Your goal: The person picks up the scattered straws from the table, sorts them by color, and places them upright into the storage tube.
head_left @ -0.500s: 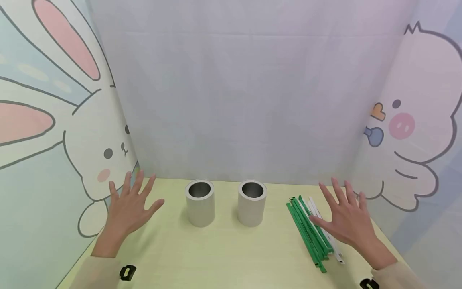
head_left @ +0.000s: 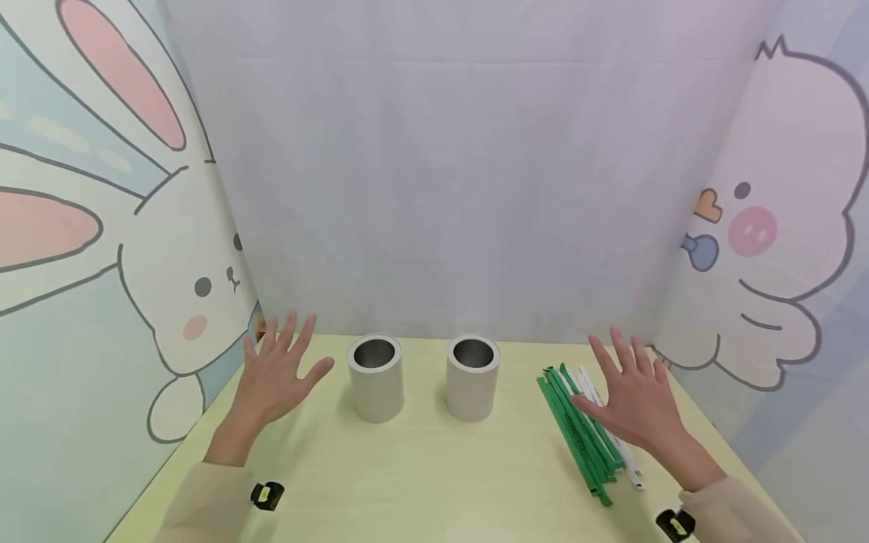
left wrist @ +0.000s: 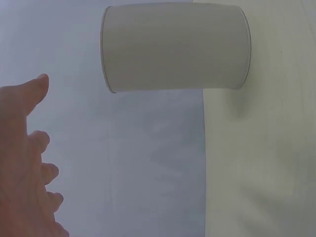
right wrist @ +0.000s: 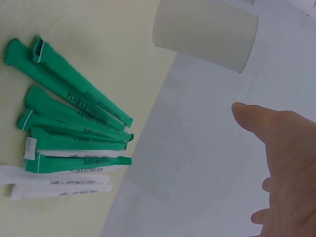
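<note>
My left hand (head_left: 271, 381) hovers over the table's left side with fingers spread, holding nothing. To its right stands an upright white cylindrical cup (head_left: 377, 388) with a dark grey inside; the left wrist view shows that cup (left wrist: 175, 47) from its side. A second matching cup (head_left: 471, 391) stands a little further right. Over the right side my right hand (head_left: 638, 403) is held up, fingers spread and nothing in it. Below and beside it lies a loose bundle of long, thin paper-wrapped sticks (head_left: 584, 445), green and white with printed text, also plain in the right wrist view.
The pale yellow table (head_left: 421, 483) ends at a grey cloth backdrop (head_left: 441, 188) behind the cups. Side panels with a cartoon rabbit (head_left: 163, 286) on the left and a cartoon animal (head_left: 781, 151) on the right wall in the table.
My left hand has moved right, nearer the left cup. My right hand has shifted slightly left over the wrapped sticks. The cups and the bundle lie as before.
</note>
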{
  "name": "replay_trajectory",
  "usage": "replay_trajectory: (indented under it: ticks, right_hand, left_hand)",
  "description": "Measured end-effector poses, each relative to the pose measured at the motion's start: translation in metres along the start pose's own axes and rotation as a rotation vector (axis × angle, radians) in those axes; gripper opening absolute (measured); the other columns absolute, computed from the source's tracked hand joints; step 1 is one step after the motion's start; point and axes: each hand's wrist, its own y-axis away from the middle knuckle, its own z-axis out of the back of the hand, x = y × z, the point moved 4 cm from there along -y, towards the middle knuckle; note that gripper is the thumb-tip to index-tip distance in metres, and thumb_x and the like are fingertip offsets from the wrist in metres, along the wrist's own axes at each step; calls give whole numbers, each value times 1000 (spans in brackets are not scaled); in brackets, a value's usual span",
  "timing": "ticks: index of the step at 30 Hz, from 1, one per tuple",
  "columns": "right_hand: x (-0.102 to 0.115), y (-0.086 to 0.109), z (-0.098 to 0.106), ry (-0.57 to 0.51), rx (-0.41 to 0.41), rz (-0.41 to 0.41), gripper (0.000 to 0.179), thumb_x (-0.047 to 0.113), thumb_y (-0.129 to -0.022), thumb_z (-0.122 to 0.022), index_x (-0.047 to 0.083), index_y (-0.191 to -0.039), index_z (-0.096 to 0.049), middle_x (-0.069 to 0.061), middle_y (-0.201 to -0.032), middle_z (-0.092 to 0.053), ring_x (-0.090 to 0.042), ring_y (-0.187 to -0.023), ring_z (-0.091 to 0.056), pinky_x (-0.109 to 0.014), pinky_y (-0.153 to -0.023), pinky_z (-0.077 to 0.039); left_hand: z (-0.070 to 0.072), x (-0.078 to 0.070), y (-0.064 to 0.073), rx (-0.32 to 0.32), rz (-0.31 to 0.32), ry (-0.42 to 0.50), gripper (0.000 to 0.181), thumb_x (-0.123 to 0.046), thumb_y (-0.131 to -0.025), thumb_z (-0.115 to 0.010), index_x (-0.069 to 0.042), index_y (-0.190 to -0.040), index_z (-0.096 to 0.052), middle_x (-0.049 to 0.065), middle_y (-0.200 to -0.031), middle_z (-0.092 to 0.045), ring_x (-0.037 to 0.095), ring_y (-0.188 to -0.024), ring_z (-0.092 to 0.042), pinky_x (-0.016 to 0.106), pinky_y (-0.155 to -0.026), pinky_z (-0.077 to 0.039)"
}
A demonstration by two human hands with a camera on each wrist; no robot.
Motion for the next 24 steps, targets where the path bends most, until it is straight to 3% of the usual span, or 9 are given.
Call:
replay_trajectory:
  ticks: [4, 7, 10, 15, 24]
  right_hand:
    - [6, -5, 1, -119, 34, -53, 106, 47, -86, -85, 4, -166, -29, -35, -165, -27, -65, -143, -31, -83, -98, -42]
    - [10, -10, 3, -257, 82, -114, 103, 39, -90, -84, 0, -166, -25, -38, -164, -25, -67, -140, -31, -83, -92, -45]
    - [13, -16, 3, -387, 127, -159, 99, 33, -94, -81, -4, -166, -23, -40, -162, -26, -67, -139, -32, -83, -99, -42]
    - [14, -18, -1, -543, 206, -223, 91, 32, -99, -76, -8, -163, -26, -41, -156, -36, -61, -134, -48, -71, -98, -52]
    - [16, -9, -32, -721, 346, -400, 72, 22, -104, -69, -2, -162, -34, -35, -155, -46, -50, -134, -56, -57, -99, -59]
  left_hand:
    - [-8, -6, -4, 39, 12, 82, 89, -62, -105, -52, -13, -171, -18, 26, -175, -13, 56, -159, -6, 87, -117, 0]
    - [-14, -8, -5, 63, 27, 149, 89, -60, -106, -52, -14, -172, -15, 26, -175, -11, 54, -160, -4, 86, -117, 0]
    - [-20, -9, -5, 80, 45, 223, 89, -59, -106, -53, -15, -172, -13, 25, -176, -10, 53, -160, -3, 86, -118, -1]
    - [-33, -11, -7, 120, 80, 370, 88, -59, -107, -52, -19, -173, -7, 20, -177, -5, 51, -161, -3, 84, -119, -3]
    - [-51, -14, -6, 140, 139, 608, 85, -54, -110, -49, -15, -172, -7, 20, -177, -11, 51, -160, -13, 77, -123, -16]
